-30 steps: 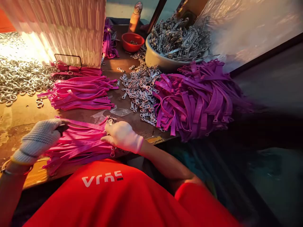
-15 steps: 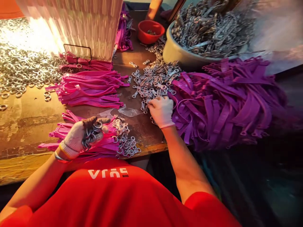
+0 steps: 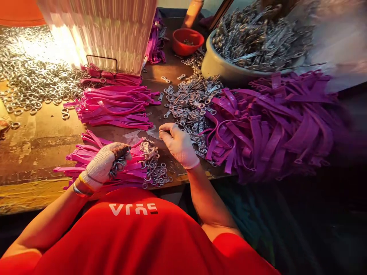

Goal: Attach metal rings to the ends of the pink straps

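Observation:
My left hand (image 3: 106, 164), in a white glove with dark fingertips, is closed round several metal rings (image 3: 118, 165). It is over a bundle of pink straps (image 3: 83, 156) whose right ends carry metal links and rings (image 3: 156, 168). My right hand (image 3: 177, 143), gloved in white, is pinched above the table between that bundle and a pile of small metal links (image 3: 189, 99). Whatever its fingertips hold is too small to make out. Another stack of pink straps (image 3: 117, 107) lies behind my left hand.
Purple straps (image 3: 269, 122) are heaped at the right. Behind them a tub (image 3: 229, 76) overflows with metal parts. A red bowl (image 3: 187, 41) stands at the back. Loose rings (image 3: 43, 84) cover the back left beside a corrugated panel (image 3: 109, 34). Part of another person's hand (image 3: 3, 126) shows at the left edge.
My right hand has moved left and slightly down, away from the link pile. The fingers of my left hand have closed further over the rings. Part of another hand has appeared at the left edge.

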Demonstrator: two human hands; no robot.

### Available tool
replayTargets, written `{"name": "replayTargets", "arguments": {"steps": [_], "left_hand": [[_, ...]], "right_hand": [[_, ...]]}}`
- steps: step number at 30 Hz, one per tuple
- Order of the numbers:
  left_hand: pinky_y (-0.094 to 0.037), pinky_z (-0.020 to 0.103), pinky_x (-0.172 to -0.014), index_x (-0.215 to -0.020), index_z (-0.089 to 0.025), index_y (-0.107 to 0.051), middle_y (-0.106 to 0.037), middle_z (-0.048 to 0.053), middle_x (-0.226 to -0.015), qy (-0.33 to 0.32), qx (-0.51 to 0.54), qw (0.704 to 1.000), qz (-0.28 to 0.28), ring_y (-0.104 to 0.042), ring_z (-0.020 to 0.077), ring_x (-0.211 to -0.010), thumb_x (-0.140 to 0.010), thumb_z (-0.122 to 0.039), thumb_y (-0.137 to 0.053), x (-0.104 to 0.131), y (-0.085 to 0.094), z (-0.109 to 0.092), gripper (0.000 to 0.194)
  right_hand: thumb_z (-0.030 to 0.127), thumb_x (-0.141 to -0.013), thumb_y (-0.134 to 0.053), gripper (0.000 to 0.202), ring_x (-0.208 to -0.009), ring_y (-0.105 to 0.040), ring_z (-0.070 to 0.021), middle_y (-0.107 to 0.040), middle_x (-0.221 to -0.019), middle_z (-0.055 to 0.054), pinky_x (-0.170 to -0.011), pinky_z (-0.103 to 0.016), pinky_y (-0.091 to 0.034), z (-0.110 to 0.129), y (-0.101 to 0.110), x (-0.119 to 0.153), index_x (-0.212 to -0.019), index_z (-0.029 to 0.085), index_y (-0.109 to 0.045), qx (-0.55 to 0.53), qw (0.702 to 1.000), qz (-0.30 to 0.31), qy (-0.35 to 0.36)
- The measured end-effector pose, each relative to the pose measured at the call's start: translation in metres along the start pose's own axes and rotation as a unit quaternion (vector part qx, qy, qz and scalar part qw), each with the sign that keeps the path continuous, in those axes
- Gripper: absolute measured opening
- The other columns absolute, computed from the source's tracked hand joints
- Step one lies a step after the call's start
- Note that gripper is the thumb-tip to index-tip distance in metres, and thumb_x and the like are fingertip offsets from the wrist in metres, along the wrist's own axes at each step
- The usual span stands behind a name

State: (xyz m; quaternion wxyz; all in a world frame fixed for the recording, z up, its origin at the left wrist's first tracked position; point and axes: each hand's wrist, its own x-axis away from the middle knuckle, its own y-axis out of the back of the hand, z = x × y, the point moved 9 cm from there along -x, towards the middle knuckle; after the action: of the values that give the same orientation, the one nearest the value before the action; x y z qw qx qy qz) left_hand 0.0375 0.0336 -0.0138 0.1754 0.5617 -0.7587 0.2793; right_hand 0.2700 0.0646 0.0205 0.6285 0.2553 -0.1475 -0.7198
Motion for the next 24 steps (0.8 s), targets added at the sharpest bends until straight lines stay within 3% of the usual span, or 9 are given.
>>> {"name": "replayTargets", "arguments": {"steps": [3, 6, 9, 11, 14, 16, 18, 21, 24], "left_hand": [[-0.024, 0.018, -0.036, -0.078, -0.019, -0.053, -0.049, -0.004, -0.058, 0.018, 0.028, 0.999, -0.006, -0.035, 0.0052, -0.042, -0.083, -0.041, -0.070, 0.004, 0.011, 0.003, 0.028], [-0.021, 0.023, -0.036, -0.075, -0.022, -0.048, -0.042, -0.004, -0.053, 0.021, 0.047, 0.999, 0.000, -0.028, 0.0063, -0.041, -0.084, -0.045, -0.068, 0.003, 0.018, 0.005, 0.032], [-0.017, 0.025, -0.036, -0.070, -0.022, -0.047, -0.039, -0.003, -0.050, 0.019, 0.036, 0.999, 0.011, -0.023, 0.0065, -0.041, -0.082, -0.046, -0.071, 0.002, 0.016, 0.002, 0.036], [-0.016, 0.024, -0.036, -0.068, -0.021, -0.049, -0.039, -0.004, -0.050, 0.016, 0.025, 1.000, 0.011, -0.025, 0.0061, -0.041, -0.079, -0.045, -0.075, 0.002, 0.011, 0.000, 0.037], [-0.017, 0.022, -0.035, -0.070, -0.019, -0.057, -0.041, -0.004, -0.050, 0.021, -0.004, 1.000, -0.004, -0.029, 0.0057, -0.040, -0.079, -0.046, -0.077, 0.002, 0.006, -0.001, 0.034], [-0.019, 0.020, -0.034, -0.079, -0.017, -0.064, -0.050, -0.002, -0.054, 0.018, -0.024, 0.999, -0.012, -0.034, 0.0055, -0.040, -0.079, -0.044, -0.077, 0.003, 0.002, 0.000, 0.030], [-0.023, 0.018, -0.035, -0.086, -0.016, -0.068, -0.060, 0.001, -0.062, 0.007, -0.046, 0.999, -0.012, -0.040, 0.0053, -0.041, -0.078, -0.043, -0.077, 0.006, -0.002, -0.001, 0.030], [-0.025, 0.017, -0.035, -0.083, -0.015, -0.068, -0.060, 0.000, -0.060, -0.006, -0.087, 0.996, -0.005, -0.041, 0.0055, -0.040, -0.080, -0.049, -0.076, 0.013, -0.007, 0.000, 0.036], [-0.027, 0.017, -0.036, -0.080, -0.015, -0.066, -0.056, -0.002, -0.056, -0.039, -0.118, 0.992, -0.009, -0.042, 0.0058, -0.040, -0.083, -0.050, -0.073, 0.020, -0.008, -0.004, 0.035]], "right_hand": [[0.034, -0.093, -0.053, 0.022, -0.083, -0.065, -0.0188, -0.072, -0.094, -0.005, -0.082, -0.033, -0.050, -0.023, 0.057, 0.001, -0.106, 0.021, -0.065, 0.100, 0.988, -0.114, -0.003], [0.031, -0.097, -0.045, 0.028, -0.092, -0.066, -0.0222, -0.072, -0.103, -0.010, -0.085, -0.036, -0.050, -0.053, 0.121, 0.013, -0.115, 0.020, -0.063, 0.203, 0.954, -0.216, -0.039], [0.027, -0.092, -0.054, 0.032, -0.111, -0.061, -0.0302, -0.068, -0.122, -0.018, -0.094, -0.043, -0.046, -0.066, 0.146, 0.022, -0.121, 0.016, -0.063, 0.348, 0.909, -0.222, -0.055], [0.023, -0.091, -0.057, 0.035, -0.115, -0.057, -0.0323, -0.066, -0.128, -0.018, -0.096, -0.044, -0.043, -0.065, 0.128, 0.022, -0.124, 0.015, -0.064, 0.418, 0.895, -0.155, -0.034], [0.018, -0.095, -0.051, 0.034, -0.112, -0.056, -0.0293, -0.067, -0.126, -0.014, -0.093, -0.040, -0.040, -0.053, 0.066, 0.020, -0.126, 0.020, -0.066, 0.454, 0.889, 0.028, 0.056], [0.016, -0.097, -0.048, 0.033, -0.113, -0.053, -0.0294, -0.067, -0.126, -0.013, -0.089, -0.039, -0.038, -0.049, 0.024, 0.021, -0.122, 0.022, -0.068, 0.472, 0.862, 0.152, 0.109], [0.016, -0.098, -0.047, 0.030, -0.109, -0.054, -0.0305, -0.069, -0.119, -0.015, -0.083, -0.039, -0.036, -0.054, 0.002, 0.020, -0.116, 0.019, -0.070, 0.495, 0.831, 0.226, 0.117], [0.019, -0.098, -0.049, 0.026, -0.099, -0.056, -0.0304, -0.070, -0.104, -0.017, -0.078, -0.038, -0.036, -0.069, -0.002, 0.009, -0.106, 0.014, -0.072, 0.505, 0.824, 0.247, 0.077], [0.020, -0.093, -0.057, 0.017, -0.101, -0.058, -0.0307, -0.071, -0.099, -0.017, -0.082, -0.038, -0.039, -0.067, 0.007, -0.002, -0.095, 0.014, -0.072, 0.445, 0.873, 0.192, 0.052]]}}
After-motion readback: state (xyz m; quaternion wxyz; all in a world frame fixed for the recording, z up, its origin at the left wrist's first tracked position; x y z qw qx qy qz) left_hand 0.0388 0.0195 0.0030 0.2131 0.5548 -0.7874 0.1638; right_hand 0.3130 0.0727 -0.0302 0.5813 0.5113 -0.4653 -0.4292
